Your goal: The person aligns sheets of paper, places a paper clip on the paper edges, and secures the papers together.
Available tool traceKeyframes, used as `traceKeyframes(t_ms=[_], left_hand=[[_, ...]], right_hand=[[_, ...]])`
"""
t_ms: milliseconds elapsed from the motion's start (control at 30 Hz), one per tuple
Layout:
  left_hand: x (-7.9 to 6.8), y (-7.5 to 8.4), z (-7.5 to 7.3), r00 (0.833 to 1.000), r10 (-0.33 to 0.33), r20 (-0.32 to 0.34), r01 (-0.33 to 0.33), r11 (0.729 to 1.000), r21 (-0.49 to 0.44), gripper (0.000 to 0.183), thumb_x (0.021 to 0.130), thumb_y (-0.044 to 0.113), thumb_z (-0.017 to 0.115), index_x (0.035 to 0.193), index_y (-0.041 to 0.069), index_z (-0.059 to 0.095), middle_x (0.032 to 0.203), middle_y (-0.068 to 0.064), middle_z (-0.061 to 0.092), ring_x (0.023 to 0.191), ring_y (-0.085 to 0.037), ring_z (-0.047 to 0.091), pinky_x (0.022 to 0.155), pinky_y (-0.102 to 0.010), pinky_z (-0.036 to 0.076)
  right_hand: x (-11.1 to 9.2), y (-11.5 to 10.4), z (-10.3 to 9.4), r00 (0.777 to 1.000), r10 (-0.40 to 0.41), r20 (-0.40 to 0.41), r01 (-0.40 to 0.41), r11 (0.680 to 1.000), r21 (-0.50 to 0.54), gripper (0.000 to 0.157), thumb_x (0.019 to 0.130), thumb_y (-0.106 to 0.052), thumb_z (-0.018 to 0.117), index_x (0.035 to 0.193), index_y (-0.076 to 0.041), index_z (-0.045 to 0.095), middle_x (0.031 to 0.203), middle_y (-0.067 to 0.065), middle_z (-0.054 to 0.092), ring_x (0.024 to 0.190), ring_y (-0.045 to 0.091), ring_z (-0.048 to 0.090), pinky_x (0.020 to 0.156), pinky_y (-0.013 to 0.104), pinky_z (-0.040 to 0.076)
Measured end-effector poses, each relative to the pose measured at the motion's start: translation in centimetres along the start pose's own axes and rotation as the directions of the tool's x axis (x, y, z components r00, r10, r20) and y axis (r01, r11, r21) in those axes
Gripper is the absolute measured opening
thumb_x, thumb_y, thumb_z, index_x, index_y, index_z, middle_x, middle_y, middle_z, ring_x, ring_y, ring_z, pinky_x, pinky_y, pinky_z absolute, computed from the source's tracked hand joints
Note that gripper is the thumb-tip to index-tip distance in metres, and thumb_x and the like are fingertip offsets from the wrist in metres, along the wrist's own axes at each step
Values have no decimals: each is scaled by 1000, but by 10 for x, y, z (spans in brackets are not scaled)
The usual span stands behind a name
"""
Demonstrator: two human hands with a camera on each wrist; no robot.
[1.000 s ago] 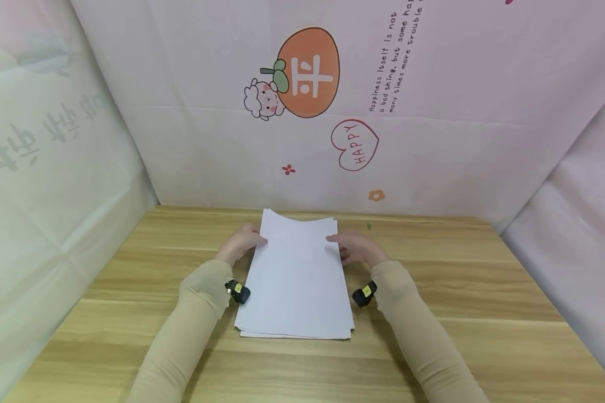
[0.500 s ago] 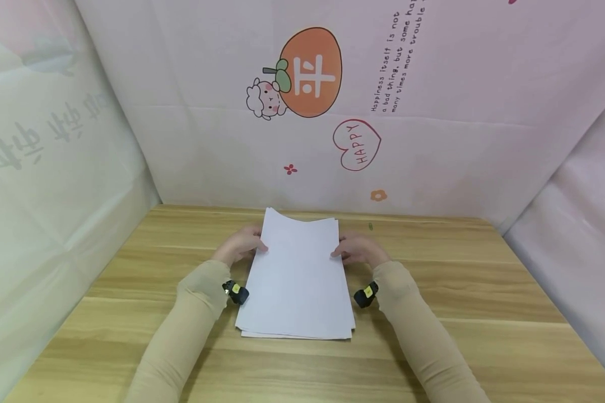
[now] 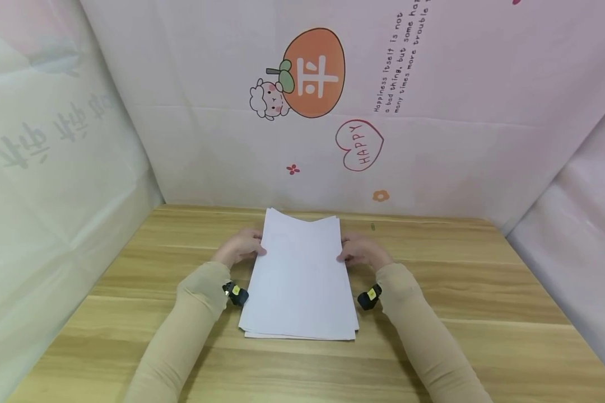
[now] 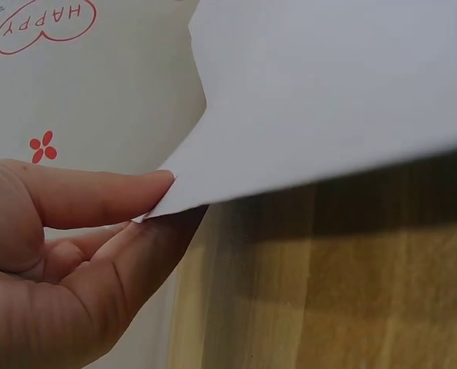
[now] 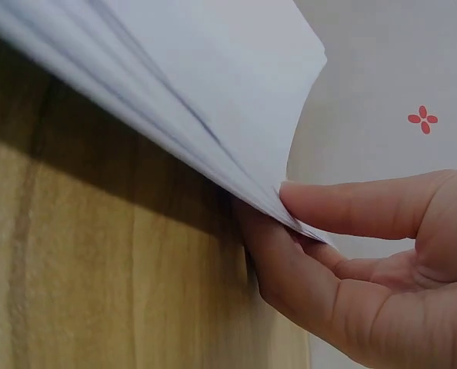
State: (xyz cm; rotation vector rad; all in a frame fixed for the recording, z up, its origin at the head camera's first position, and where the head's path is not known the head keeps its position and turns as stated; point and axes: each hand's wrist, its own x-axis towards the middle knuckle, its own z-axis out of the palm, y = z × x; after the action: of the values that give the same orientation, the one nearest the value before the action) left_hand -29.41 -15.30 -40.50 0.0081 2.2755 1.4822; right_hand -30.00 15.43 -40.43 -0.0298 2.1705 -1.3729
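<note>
A stack of white paper sheets (image 3: 299,280) lies lengthwise in the middle of the table, its far end lifted and bowed down between the hands. Some sheets are out of line at the near corners. My left hand (image 3: 242,246) pinches the left edge, thumb on top and fingers beneath, as the left wrist view shows on the paper (image 4: 313,100). On the opposite edge my right hand (image 3: 360,250) pinches the stack the same way. In the right wrist view several sheet edges of the paper (image 5: 205,84) fan slightly apart above the fingers.
The wooden table (image 3: 464,285) ends at a printed white cloth backdrop (image 3: 222,151), with cloth at both sides too. A small green item (image 3: 373,226), too small to identify, lies behind the right hand. Each wrist wears a black camera (image 3: 370,296).
My right thumb has slid toward me and outward to the paper's right edge. My left thumb has also shifted slightly toward me. The stack stays in place, and the head view has turned slightly.
</note>
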Motion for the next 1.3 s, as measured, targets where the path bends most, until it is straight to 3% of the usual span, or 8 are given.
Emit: traceKeyframes(t_ms=[167, 433, 733, 1067, 1300], left_hand=[[1, 0, 3, 1000, -6, -8, 6, 1000, -19, 49, 84, -10, 57, 131, -11, 44, 126, -24, 50, 110, -29, 52, 99, -42, 45], [-4, 4, 3, 1000, 20, -3, -20, 1000, -15, 58, 85, -8, 56, 139, -10, 34, 139, -28, 41, 125, -37, 46, 103, -44, 41], [-1, 8, 6, 998, 55, -32, -57, 996, -67, 58, 87, -12, 50, 142, -8, 30, 143, -28, 37, 130, -39, 41, 106, -47, 37], [-4, 14, 6, 995, 66, -71, -72, 994, -83, 58, 90, -8, 49, 144, -6, 28, 146, -26, 35, 134, -37, 38, 109, -47, 33], [-9, 21, 7, 991, 81, -109, -88, 994, -60, 55, 92, -4, 45, 145, -1, 30, 145, -23, 38, 130, -38, 41, 106, -50, 36]], right_hand=[[-2, 2, -1, 1000, -12, 6, 12, 1000, 12, 51, 84, 12, 56, 132, 8, 40, 122, 23, 51, 99, 26, 56, 91, 40, 50], [-4, 3, -1, 999, -32, 24, 32, 999, 31, 45, 86, 11, 53, 130, 10, 43, 117, 20, 54, 96, 24, 57, 90, 39, 50], [-3, 5, -4, 999, -41, 0, 41, 998, 52, 56, 88, 8, 52, 140, 8, 32, 138, 27, 42, 113, 32, 53, 97, 43, 46], [-2, 3, -7, 995, -82, -51, 86, 993, 83, 57, 91, 5, 51, 143, 9, 27, 146, 28, 33, 128, 40, 43, 103, 49, 40], [-3, 1, -7, 994, -85, -74, 94, 987, 132, 61, 92, 5, 50, 145, 8, 22, 148, 27, 30, 132, 40, 38, 105, 49, 38]])
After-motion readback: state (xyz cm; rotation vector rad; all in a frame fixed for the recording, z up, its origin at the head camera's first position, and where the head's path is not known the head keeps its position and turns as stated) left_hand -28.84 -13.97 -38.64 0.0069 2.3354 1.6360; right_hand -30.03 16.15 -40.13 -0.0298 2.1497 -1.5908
